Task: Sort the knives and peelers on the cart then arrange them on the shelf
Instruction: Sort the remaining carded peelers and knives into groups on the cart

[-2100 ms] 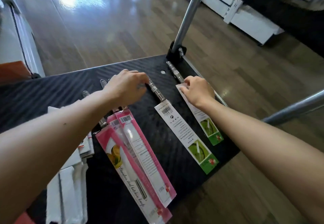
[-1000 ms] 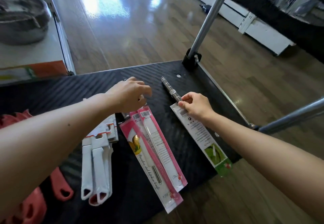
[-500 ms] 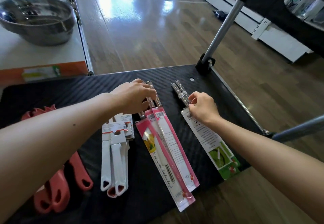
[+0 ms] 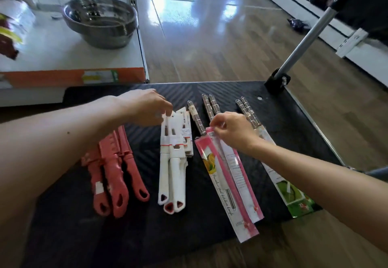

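- Right, nearest us, the black cart point(image 4: 189, 236) carries four groups in rows, with handles or card ends pointing our way.
- On the left lie the red-handled tools point(image 4: 113, 173), and the white-handled tools point(image 4: 172, 169) are just beside them. Then come the pink-carded knives point(image 4: 228, 183), and the green-carded knives point(image 4: 294, 194) sit out by the right edge, partly under the forearm.
- Further in, the right hand point(image 4: 233, 133) pinches the top of the pink cards, while the left hand point(image 4: 144, 108) has its fingertips closed on the top of the white bundle. The hands are apart, one pile each.
- This looks like squaring-up to me. I'd level the tops, keep the steel handles parallel, and draw that green pack inward, since its end sits right at the cart's near edge.
- Beyond, the shelf point(image 4: 63, 57) holds a steel bowl point(image 4: 98, 22), and I can see no knives or peelers up there yet.
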